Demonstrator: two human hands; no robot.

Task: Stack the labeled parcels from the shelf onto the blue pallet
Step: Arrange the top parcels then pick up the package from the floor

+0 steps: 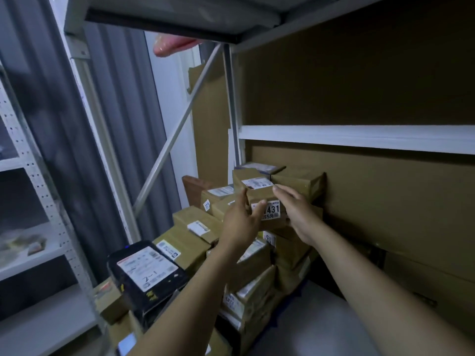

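Dim storeroom with grey racks and brown cardboard lining the wall. Nearest, two bare forearms reach forward over a tall pile of parcels (257, 265), with a black parcel (146, 268) tilted at the pile's left edge. The pallet cannot be made out beneath them.

At the top of the pile both hands meet on one small box (259, 194). The left hand (240, 222) grips its left side, fingers curled round onto the front beside the "431" label (271, 209). The right hand (300, 214) lies against the right side with fingers nearly straight, pressing inward. The box is squeezed between the two hands. I cannot tell whether it rests on the parcel below or is just clear of it.

Just right of it sits another brown box (298, 183), touching or nearly so. Beyond runs the white shelf (359, 137) beam.

The box looks like stiff taped cardboard, small enough that it is probably light, though its contents are unknown. Tape and glossy labels may be slick, so the bare cardboard faces are the better hold. A two-sided squeeze suits it, and a thumb or palm slid underneath would likely be safer. The pile under it looks uneven, so setting it down flat with edges squared matters. A hard squeeze could dent the walls.
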